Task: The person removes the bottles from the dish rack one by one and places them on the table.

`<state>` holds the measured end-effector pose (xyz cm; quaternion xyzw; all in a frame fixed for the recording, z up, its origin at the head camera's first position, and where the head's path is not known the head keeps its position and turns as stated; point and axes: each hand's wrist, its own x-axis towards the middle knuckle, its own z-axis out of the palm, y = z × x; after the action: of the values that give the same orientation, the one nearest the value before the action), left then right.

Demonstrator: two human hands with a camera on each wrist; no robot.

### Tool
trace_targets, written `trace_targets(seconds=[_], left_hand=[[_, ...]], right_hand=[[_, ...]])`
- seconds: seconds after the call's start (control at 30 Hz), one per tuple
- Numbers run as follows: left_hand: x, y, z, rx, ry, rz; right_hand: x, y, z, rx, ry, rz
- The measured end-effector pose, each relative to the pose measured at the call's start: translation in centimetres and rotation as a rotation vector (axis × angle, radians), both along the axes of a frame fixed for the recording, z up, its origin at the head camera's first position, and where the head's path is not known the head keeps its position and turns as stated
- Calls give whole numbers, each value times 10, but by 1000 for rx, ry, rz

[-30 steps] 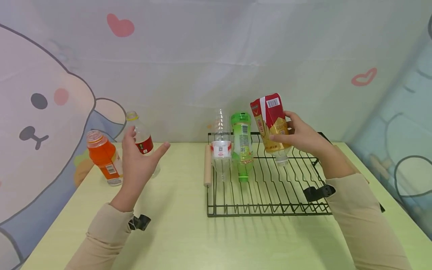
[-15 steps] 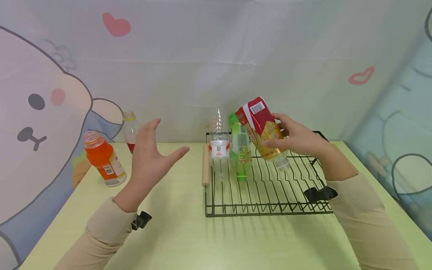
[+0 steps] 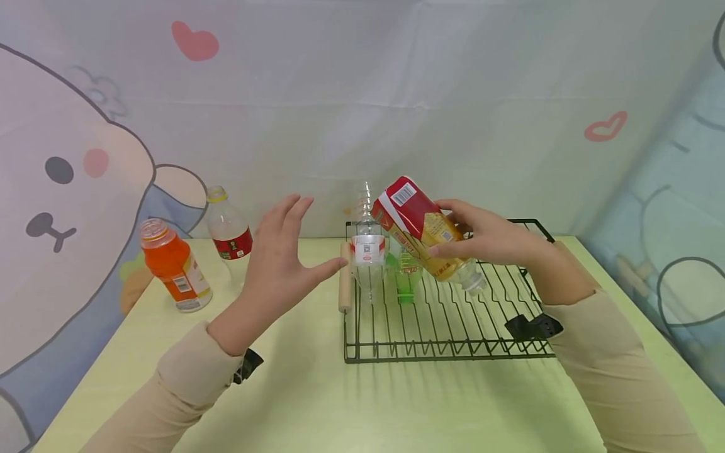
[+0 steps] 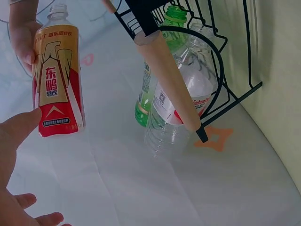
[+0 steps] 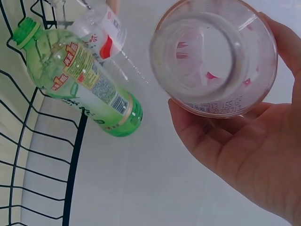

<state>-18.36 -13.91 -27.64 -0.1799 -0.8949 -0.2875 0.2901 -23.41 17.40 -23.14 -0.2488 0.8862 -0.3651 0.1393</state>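
Observation:
My right hand (image 3: 495,239) grips a red and gold drink bottle (image 3: 416,229) above the drying rack (image 3: 453,360). The bottle leans, its base up to the left and its clear neck down to the right. In the right wrist view its round clear base (image 5: 207,106) faces the camera. My left hand (image 3: 277,264) is held up left of the rack, thumb and fingers spread with nothing between them. A clear bottle (image 3: 370,277) and a green bottle (image 3: 406,283) stand neck down in the rack; the red and gold bottle partly hides the green one.
On the table's left stand an orange-wrapped bottle (image 3: 175,267) and a clear bottle with a red label (image 3: 229,236), partly behind my left hand. The black wire rack has a wooden handle (image 3: 345,277) on its left side. A printed cloth (image 3: 317,94) hangs behind the table.
My right hand has tilted the red and gold bottle further, its base swinging left and down. My left hand has moved right, away from the red-labelled bottle and towards the rack, still spread.

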Motion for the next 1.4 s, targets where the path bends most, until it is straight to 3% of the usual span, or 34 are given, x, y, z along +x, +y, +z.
trace_targets(seconds=[0.23, 0.57, 0.97, 1.4], left_hand=[[0, 8, -1, -82, 63, -137], [-3, 23, -5, -197, 243, -248], [-4, 34, -8, -269, 290, -277], [-2, 41, -13, -370, 267, -271]], right_hand=[[0, -9, -4, 3, -6, 48], [1, -20, -7, 4, 2, 100], [5, -30, -6, 43, -6, 167], [11, -36, -2, 102, -7, 184]])
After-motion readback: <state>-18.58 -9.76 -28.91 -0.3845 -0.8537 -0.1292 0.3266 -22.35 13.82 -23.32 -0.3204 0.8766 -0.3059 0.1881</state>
